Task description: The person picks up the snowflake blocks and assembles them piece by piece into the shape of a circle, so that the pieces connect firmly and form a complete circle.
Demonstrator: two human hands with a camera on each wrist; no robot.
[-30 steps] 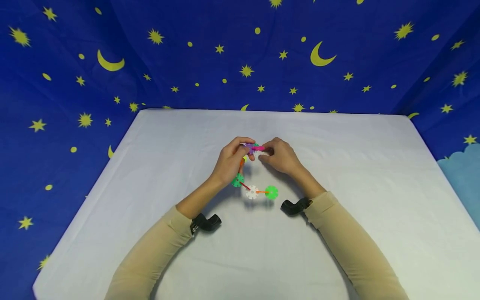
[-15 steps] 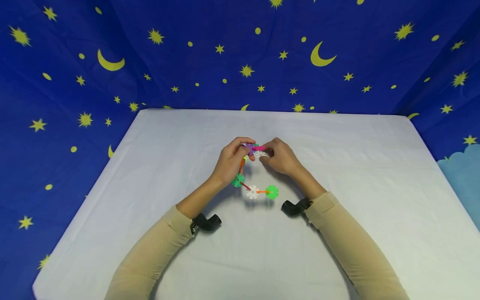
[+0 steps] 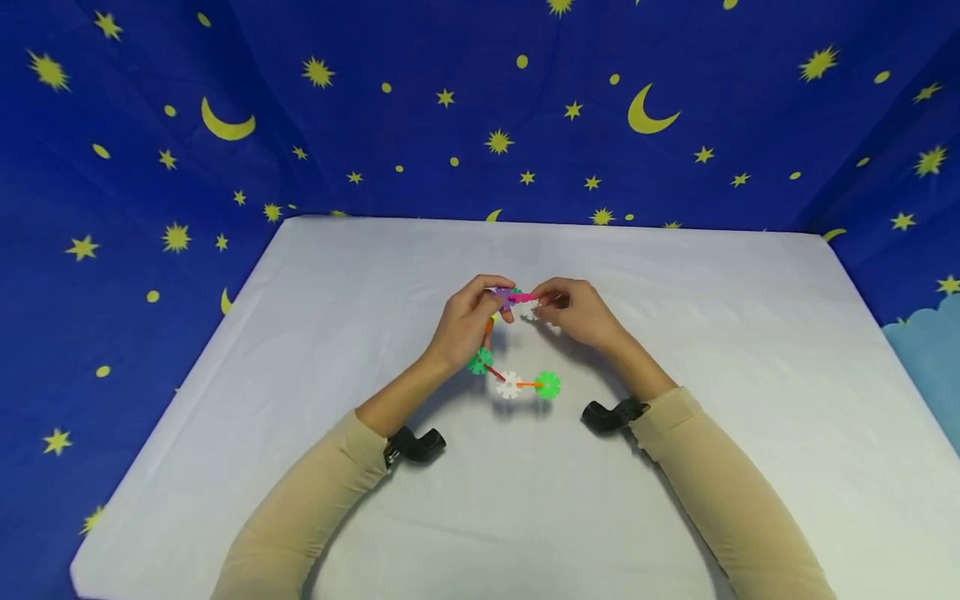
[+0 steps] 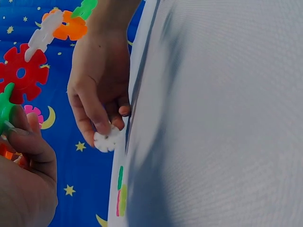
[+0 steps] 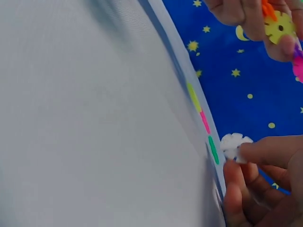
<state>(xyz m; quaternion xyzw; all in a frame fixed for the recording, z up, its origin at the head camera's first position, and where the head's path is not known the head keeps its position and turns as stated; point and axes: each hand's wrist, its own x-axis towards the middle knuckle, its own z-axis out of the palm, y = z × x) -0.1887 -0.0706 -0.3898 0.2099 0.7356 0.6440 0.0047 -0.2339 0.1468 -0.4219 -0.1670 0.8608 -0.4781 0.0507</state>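
In the head view, my left hand (image 3: 472, 321) grips a chain of interlocking notched plastic discs by its purple disc (image 3: 504, 298), beside a pink disc (image 3: 522, 297). Below this hand hangs the rest of the chain: a teal disc (image 3: 481, 361), a red one seen edge-on, a white disc (image 3: 509, 385), an orange one and a bright green disc (image 3: 548, 385). My right hand (image 3: 581, 310) pinches a separate white disc (image 4: 108, 139) between thumb and fingers, just right of the pink disc. A yellow disc (image 5: 280, 28) shows by the left fingers in the right wrist view.
A white-covered table (image 3: 480, 508) lies under both hands. Thin green, pink and yellow strips (image 5: 204, 122) show along its edge in the wrist views. Behind stands a blue curtain (image 3: 420, 125) with yellow stars and moons. Black curved mounts (image 3: 416, 446) stick out from both wrists.
The white disc at my right fingers, out of sight at first, has come into view below the pink disc. My right hand has shifted slightly right with it; the left stays nearly still.
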